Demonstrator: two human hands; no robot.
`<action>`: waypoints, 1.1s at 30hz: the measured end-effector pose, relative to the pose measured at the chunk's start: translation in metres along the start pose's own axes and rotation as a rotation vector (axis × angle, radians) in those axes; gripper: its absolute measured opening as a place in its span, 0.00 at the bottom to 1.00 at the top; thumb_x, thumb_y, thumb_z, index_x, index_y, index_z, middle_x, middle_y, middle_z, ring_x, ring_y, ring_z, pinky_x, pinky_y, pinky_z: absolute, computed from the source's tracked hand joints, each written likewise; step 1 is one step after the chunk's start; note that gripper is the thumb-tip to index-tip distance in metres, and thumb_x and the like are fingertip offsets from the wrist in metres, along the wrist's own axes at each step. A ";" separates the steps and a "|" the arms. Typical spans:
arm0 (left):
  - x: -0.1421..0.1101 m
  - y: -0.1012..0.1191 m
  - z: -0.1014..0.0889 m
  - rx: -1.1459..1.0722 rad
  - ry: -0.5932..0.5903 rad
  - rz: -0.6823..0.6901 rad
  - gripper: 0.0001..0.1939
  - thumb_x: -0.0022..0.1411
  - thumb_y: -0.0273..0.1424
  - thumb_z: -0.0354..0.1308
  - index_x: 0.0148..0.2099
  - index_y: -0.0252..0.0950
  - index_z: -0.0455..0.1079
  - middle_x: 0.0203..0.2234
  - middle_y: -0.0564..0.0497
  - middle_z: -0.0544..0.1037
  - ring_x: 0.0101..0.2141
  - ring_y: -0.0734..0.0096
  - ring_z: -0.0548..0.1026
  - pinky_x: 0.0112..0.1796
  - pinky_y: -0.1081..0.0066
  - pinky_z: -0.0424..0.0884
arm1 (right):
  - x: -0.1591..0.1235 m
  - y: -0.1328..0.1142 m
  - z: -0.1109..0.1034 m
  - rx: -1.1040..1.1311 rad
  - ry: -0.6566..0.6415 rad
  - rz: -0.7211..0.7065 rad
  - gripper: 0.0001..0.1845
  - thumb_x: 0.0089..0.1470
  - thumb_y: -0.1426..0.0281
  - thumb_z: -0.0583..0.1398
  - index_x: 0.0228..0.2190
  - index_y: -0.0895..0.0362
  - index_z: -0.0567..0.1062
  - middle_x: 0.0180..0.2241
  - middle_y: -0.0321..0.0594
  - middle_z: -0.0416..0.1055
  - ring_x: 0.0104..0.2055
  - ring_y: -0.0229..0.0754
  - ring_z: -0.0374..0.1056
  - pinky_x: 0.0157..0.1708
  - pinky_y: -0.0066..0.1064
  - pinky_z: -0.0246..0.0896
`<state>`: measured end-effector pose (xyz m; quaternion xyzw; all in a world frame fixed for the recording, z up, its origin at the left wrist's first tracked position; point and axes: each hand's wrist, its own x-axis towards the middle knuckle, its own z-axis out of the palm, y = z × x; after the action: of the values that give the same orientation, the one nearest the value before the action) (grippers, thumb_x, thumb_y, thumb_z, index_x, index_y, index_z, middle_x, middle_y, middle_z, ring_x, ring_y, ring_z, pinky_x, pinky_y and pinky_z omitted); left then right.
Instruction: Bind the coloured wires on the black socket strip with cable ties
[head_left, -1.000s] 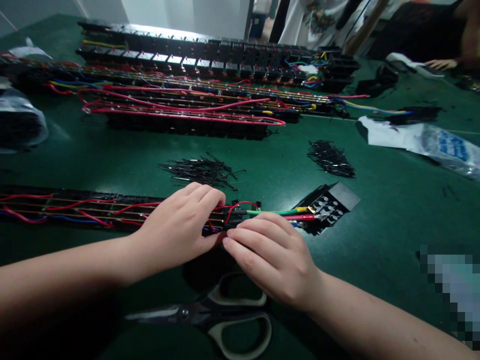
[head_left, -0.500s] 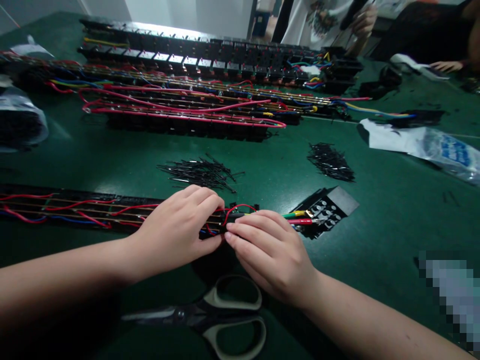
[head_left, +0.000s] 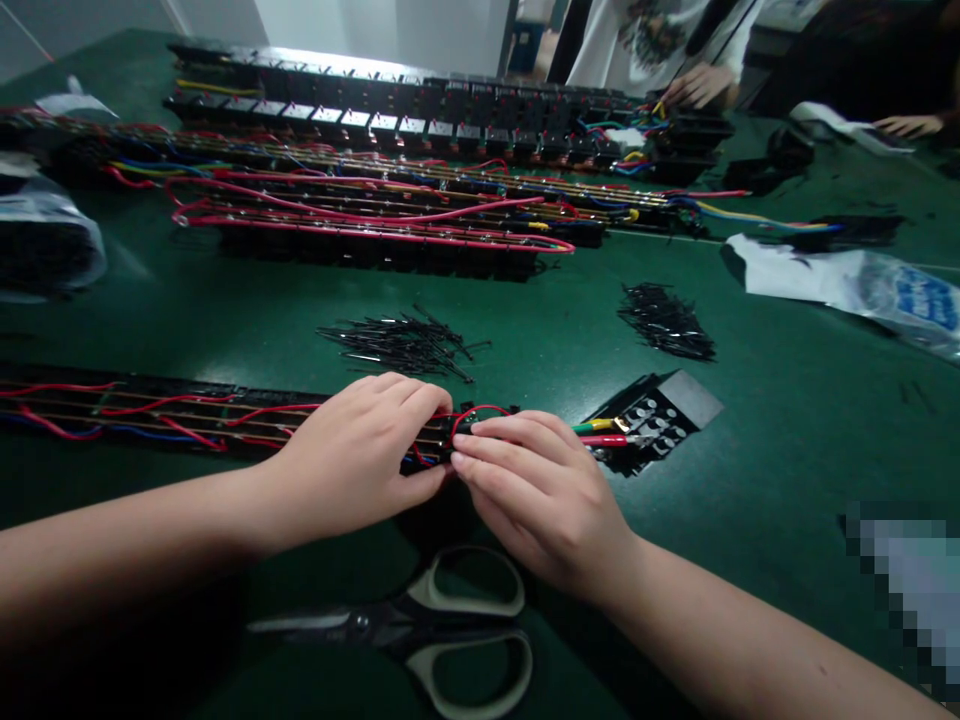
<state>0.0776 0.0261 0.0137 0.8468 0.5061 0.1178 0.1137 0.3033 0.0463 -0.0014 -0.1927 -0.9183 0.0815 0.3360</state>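
Note:
A long black strip (head_left: 150,410) with red and blue wires lies across the green table (head_left: 787,420) in front of me. My left hand (head_left: 360,460) rests on its right end, fingers curled down onto the wires. My right hand (head_left: 532,490) meets it from the right, fingers pressed together on the wire bundle beside a red wire loop (head_left: 480,412). Green and red wires (head_left: 600,433) run from under my right hand to a small black block (head_left: 652,418).
Grey-handled scissors (head_left: 442,625) lie near my wrists. Two piles of thin black ties (head_left: 405,345) (head_left: 664,320) sit mid-table. Several wired strips (head_left: 375,220) fill the back. Plastic bags (head_left: 847,280) (head_left: 45,240) lie at both sides. Another person's hand (head_left: 694,88) works at the far edge.
My right hand has slid left along the green and red wires until its fingers meet my left hand. The other person's hand has come down onto the far strips.

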 end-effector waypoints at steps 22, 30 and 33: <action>0.019 0.004 -0.007 -0.070 -0.136 -0.139 0.18 0.56 0.34 0.60 0.51 0.42 0.69 0.42 0.49 0.81 0.42 0.55 0.79 0.40 0.61 0.73 | -0.001 0.005 0.005 0.124 0.032 0.090 0.09 0.63 0.77 0.61 0.41 0.57 0.80 0.43 0.43 0.85 0.51 0.47 0.77 0.48 0.41 0.73; 0.022 0.008 0.003 0.001 -0.129 -0.118 0.24 0.55 0.32 0.61 0.55 0.37 0.67 0.45 0.44 0.80 0.47 0.50 0.78 0.47 0.55 0.75 | -0.002 0.006 0.008 0.118 0.045 0.077 0.05 0.63 0.75 0.62 0.39 0.57 0.79 0.43 0.43 0.84 0.48 0.46 0.77 0.48 0.41 0.72; 0.025 0.011 0.004 0.022 -0.125 -0.128 0.22 0.54 0.29 0.60 0.53 0.35 0.67 0.45 0.42 0.79 0.47 0.48 0.78 0.47 0.53 0.75 | -0.001 0.006 0.007 0.131 0.050 0.082 0.04 0.62 0.76 0.63 0.38 0.58 0.79 0.42 0.44 0.83 0.47 0.46 0.76 0.48 0.41 0.73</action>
<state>0.0994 0.0426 0.0154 0.8196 0.5525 0.0518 0.1429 0.3018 0.0515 -0.0092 -0.2097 -0.8937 0.1505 0.3671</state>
